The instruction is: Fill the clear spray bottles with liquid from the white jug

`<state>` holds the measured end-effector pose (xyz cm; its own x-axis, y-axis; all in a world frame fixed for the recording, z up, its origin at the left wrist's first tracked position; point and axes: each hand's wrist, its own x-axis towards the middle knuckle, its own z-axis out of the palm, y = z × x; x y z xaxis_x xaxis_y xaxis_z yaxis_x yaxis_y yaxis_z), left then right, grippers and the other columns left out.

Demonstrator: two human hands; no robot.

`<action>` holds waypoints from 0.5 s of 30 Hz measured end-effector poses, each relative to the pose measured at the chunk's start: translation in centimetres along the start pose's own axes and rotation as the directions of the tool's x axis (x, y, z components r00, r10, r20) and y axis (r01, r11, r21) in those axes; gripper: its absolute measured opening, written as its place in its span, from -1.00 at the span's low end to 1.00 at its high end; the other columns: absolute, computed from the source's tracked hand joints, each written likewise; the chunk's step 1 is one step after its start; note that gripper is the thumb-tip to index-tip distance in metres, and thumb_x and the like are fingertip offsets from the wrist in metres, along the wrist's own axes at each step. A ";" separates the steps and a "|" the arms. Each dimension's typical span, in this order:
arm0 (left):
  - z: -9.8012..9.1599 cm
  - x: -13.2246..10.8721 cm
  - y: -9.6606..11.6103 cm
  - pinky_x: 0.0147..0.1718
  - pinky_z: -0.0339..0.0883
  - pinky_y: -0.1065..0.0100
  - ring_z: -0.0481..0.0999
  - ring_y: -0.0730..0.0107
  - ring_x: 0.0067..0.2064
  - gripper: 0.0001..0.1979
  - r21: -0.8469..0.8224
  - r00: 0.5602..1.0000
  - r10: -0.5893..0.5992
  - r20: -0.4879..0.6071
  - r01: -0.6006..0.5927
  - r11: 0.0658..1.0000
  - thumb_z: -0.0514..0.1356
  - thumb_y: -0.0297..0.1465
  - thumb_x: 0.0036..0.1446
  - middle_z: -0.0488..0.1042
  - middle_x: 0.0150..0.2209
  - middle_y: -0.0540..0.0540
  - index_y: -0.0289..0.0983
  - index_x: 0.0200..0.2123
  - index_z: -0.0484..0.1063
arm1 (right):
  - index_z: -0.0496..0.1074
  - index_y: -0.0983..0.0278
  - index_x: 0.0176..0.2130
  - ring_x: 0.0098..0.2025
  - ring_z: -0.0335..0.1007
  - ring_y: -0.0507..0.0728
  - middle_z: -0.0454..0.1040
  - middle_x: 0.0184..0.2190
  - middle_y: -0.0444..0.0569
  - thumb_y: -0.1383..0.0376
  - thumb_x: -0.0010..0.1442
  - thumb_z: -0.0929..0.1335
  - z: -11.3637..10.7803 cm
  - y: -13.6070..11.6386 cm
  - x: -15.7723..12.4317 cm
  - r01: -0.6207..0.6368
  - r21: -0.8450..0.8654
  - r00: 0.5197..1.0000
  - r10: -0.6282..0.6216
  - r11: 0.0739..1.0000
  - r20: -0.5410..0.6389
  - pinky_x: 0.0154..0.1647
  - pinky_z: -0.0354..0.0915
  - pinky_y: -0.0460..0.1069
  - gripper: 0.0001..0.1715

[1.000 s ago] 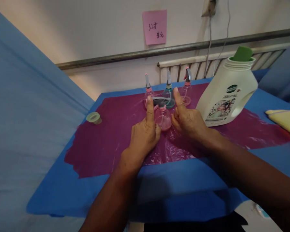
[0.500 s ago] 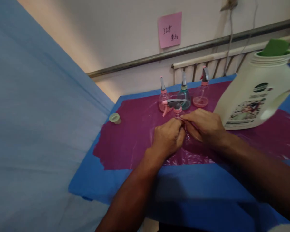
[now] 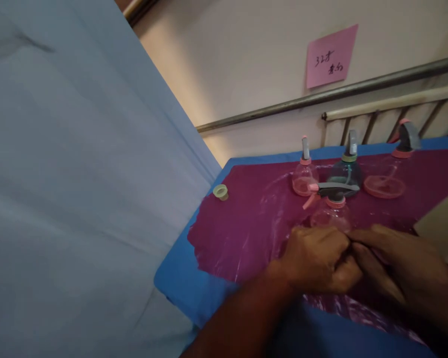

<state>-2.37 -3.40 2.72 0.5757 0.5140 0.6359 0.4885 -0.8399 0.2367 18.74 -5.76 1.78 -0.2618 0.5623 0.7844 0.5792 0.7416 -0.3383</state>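
Observation:
My left hand (image 3: 319, 259) is closed in a fist, low over the purple sheet. Its thumb side meets the fingertips of my right hand (image 3: 403, 266), which are pinched together. Whatever lies between the fingers is hidden. Just beyond my knuckles stands a clear spray bottle (image 3: 332, 216) with a pink collar and a grey and pink trigger head. Behind it are a pink-collared spray bottle (image 3: 305, 179), a teal spray bottle (image 3: 344, 174) and, farther right, another spray bottle (image 3: 384, 184) holding pink liquid.
A small pale green cup-like piece (image 3: 220, 192) sits near the left edge of the purple plastic sheet (image 3: 242, 223). At right, a cream jug (image 3: 444, 228) is partly cut off. A blue curtain (image 3: 78, 199) hangs at left; a metal pipe (image 3: 283, 107) runs along the wall.
My view has turned left and come nearer, so everything sits farther right and most of the jug has left the picture. Both hands now sit lower against the front bottle, still together.

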 end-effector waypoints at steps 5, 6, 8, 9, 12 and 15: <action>0.6 -0.5 -0.4 -0.52 0.30 0.32 0.34 0.47 -0.53 -0.75 0.010 0.997 0.071 -0.017 -0.070 0.997 0.28 -0.35 0.20 0.39 -0.53 0.05 -0.15 -0.48 0.30 | 0.60 -0.02 0.00 -0.41 0.75 0.25 0.76 -0.29 -0.06 0.30 0.47 0.42 0.2 -0.6 -0.1 0.004 0.051 1.000 -0.005 0.999 0.020 -0.48 0.63 0.09 -0.80; 0.8 -0.6 -0.5 -0.52 0.29 0.33 0.33 0.49 -0.54 -0.74 0.020 0.997 0.081 0.005 -0.081 0.996 0.28 -0.35 0.20 0.38 -0.53 0.05 -0.15 -0.49 0.30 | 0.60 0.01 -0.02 -0.41 0.74 0.23 0.76 -0.30 -0.07 0.29 0.49 0.42 0.2 -0.6 -0.3 0.015 0.050 1.000 -0.016 0.999 0.026 -0.47 0.63 0.07 -0.83; 1.0 -0.7 -0.6 -0.53 0.24 0.34 0.30 0.52 -0.55 -0.74 0.046 0.994 0.089 0.062 -0.091 0.995 0.28 -0.35 0.19 0.35 -0.54 0.07 -0.15 -0.50 0.30 | 0.60 0.07 -0.05 -0.43 0.73 0.18 0.74 -0.33 -0.08 0.27 0.53 0.39 0.3 -0.4 -0.5 0.029 0.048 0.999 -0.031 0.998 0.038 -0.44 0.63 0.02 -0.85; 1.1 -0.8 -0.7 -0.53 0.22 0.34 0.29 0.53 -0.55 -0.75 0.057 0.992 0.090 0.087 -0.095 0.994 0.28 -0.34 0.19 0.33 -0.54 0.08 -0.15 -0.50 0.30 | 0.60 0.10 -0.08 -0.43 0.72 0.16 0.73 -0.33 -0.08 0.26 0.55 0.38 0.4 -0.4 -0.6 0.029 0.051 0.999 -0.031 0.998 0.040 -0.42 0.62 -0.01 -0.84; 1.5 -1.0 -0.9 -0.54 0.16 0.34 0.28 0.54 -0.56 -0.74 0.069 0.990 0.099 0.103 -0.107 0.992 0.27 -0.32 0.21 0.30 -0.54 0.09 -0.16 -0.50 0.32 | 0.61 0.15 -0.13 -0.42 0.71 0.13 0.72 -0.34 -0.07 0.24 0.57 0.38 0.6 -0.4 -0.7 0.039 0.090 0.998 -0.043 0.995 0.042 -0.39 0.60 -0.05 -0.80; 1.7 -1.3 -1.0 -0.53 0.18 0.35 0.27 0.54 -0.56 -0.75 0.065 0.993 0.099 0.069 -0.103 0.993 0.28 -0.32 0.22 0.31 -0.54 0.09 -0.16 -0.48 0.33 | 0.62 0.14 -0.19 -0.48 0.66 0.12 0.66 -0.42 -0.10 0.20 0.56 0.40 0.7 -0.7 -0.3 0.004 0.110 1.000 -0.003 0.994 -0.012 -0.45 0.57 -0.05 -0.76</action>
<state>-2.47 -2.93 0.46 0.6650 0.4393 0.6039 0.4677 -0.8755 0.1218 17.87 -6.16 1.44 -0.2544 0.5555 0.7916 0.4895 0.7799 -0.3900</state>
